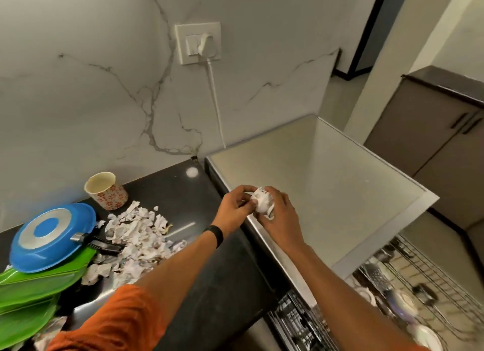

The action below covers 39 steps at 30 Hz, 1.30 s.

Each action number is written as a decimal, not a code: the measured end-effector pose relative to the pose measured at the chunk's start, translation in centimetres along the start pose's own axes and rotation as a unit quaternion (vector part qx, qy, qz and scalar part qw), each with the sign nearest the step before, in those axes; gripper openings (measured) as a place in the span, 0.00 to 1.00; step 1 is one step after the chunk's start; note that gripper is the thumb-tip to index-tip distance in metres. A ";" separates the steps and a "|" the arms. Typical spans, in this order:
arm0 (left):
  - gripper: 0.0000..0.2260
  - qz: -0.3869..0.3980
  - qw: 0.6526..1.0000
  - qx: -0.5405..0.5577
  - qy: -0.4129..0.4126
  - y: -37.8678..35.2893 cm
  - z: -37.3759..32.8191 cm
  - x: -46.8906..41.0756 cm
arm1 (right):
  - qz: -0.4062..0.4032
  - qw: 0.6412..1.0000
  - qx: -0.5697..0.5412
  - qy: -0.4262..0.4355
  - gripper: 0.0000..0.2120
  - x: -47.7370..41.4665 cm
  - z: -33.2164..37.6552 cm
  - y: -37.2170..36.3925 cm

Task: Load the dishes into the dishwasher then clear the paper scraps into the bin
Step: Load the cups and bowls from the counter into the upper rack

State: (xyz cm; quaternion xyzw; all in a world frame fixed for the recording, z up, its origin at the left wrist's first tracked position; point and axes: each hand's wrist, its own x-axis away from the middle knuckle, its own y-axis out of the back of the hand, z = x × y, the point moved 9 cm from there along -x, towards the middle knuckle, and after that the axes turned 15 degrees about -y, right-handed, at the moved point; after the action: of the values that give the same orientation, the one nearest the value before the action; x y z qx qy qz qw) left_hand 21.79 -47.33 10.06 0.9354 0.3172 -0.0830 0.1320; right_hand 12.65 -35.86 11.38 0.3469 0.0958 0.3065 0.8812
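Both my hands meet over the left edge of the dishwasher top (340,183). My left hand (237,206) and my right hand (280,214) together hold a small white cup (260,202) with a dark pattern, its handle pointing down. A pile of torn paper scraps (136,238) lies on the black counter (183,193) to the left. A blue pan (49,235) sits upside down on green plates (31,293). The pulled-out dishwasher rack (408,298) at the lower right holds several dishes, blurred.
A floral paper cup (106,191) stands by the marble wall. A white plug and cord (212,70) hang from the wall socket. Grey cabinets (432,130) with dark handles stand at the right.
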 end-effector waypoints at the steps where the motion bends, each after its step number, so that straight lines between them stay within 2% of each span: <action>1: 0.16 0.009 1.000 -0.002 0.003 -1.4 -0.2 0.1 | -0.005 1.000 -0.001 -0.006 0.32 0.2 -1.2 1.1; 6: 0.21 0.053 0.996 -0.059 -0.048 -10.6 -3.4 1.0 | -0.047 0.997 0.009 -0.056 0.35 2.0 -8.8 8.1; 9: 0.20 0.112 0.985 -0.088 -0.099 -17.6 -5.1 2.3 | -0.051 0.995 0.005 -0.088 0.37 3.2 -13.6 12.6; 11: 0.20 0.138 0.980 -0.095 -0.103 -21.8 -5.5 3.4 | -0.052 0.993 0.001 -0.104 0.38 4.0 -17.1 14.9; 16: 0.22 0.160 0.983 -0.075 -0.052 -31.1 -4.9 6.1 | -0.067 0.984 -0.037 -0.161 0.30 7.1 -25.0 20.6; 23: 0.24 0.191 0.981 -0.039 0.018 -40.8 -1.9 9.7 | -0.037 0.980 -0.053 -0.191 0.33 10.5 -33.9 24.4; 27: 0.21 0.151 0.985 -0.041 0.069 -42.5 1.1 11.3 | 0.024 0.980 -0.052 -0.191 0.33 10.3 -37.0 23.6; 32: 0.19 0.083 0.985 -0.035 0.148 -42.6 6.2 12.7 | 0.108 0.966 -0.075 -0.224 0.23 9.3 -39.9 19.8; 35: 0.09 0.032 0.979 -0.008 0.203 -42.1 10.2 12.7 | 0.145 0.959 -0.075 -0.231 0.21 6.7 -41.2 16.4; 39: 0.10 -0.038 0.964 -0.004 0.262 -40.3 16.0 10.9 | 0.183 0.956 -0.060 -0.220 0.19 2.7 -41.8 12.4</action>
State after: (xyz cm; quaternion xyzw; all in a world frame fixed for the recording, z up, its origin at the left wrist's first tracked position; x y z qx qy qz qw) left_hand 4.38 -15.13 -15.57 0.9110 0.3767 0.1618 0.0450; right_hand -7.03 -4.05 -11.14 0.3641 -0.1843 0.3832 0.8286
